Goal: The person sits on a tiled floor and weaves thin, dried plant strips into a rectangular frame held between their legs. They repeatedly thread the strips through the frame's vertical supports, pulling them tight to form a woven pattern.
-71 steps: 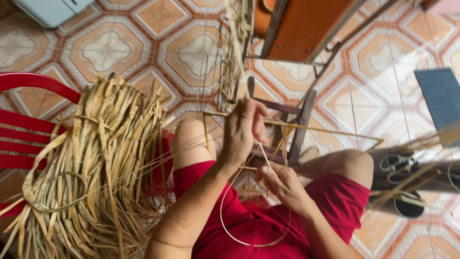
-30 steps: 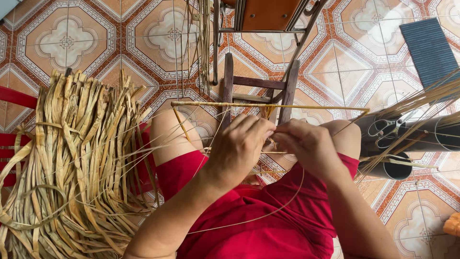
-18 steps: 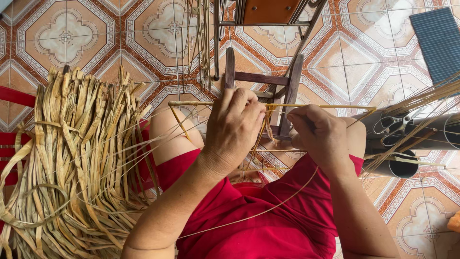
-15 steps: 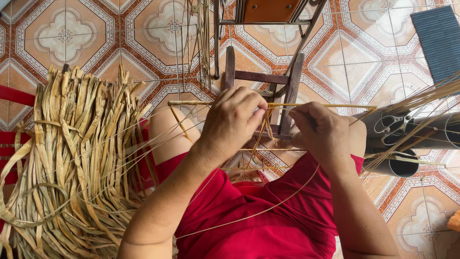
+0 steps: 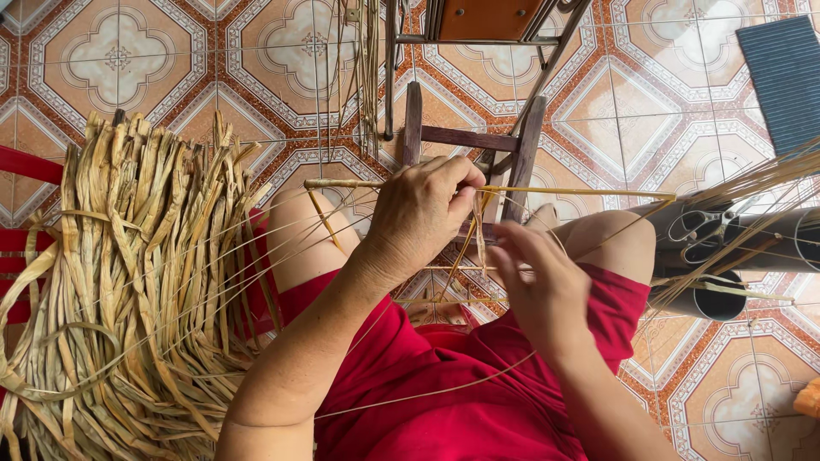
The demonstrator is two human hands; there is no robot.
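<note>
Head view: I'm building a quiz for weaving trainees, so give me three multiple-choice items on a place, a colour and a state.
1. Where does the bundle of dried straw strips lie?
A. to the person's left
B. on the blue mat
C. on the wooden frame

2. What colour are the person's shorts?
A. green
B. red
C. white

3. What is the left hand doing?
A. lying flat on the floor
B. holding scissors
C. closed around the thin horizontal stick

Answers: 1 A, the bundle rests over a red chair at the left side; 2 B, the cloth over both thighs is red; 3 C, its fingers curl over the stick, while the right hand pinches a straw strand below.
</note>
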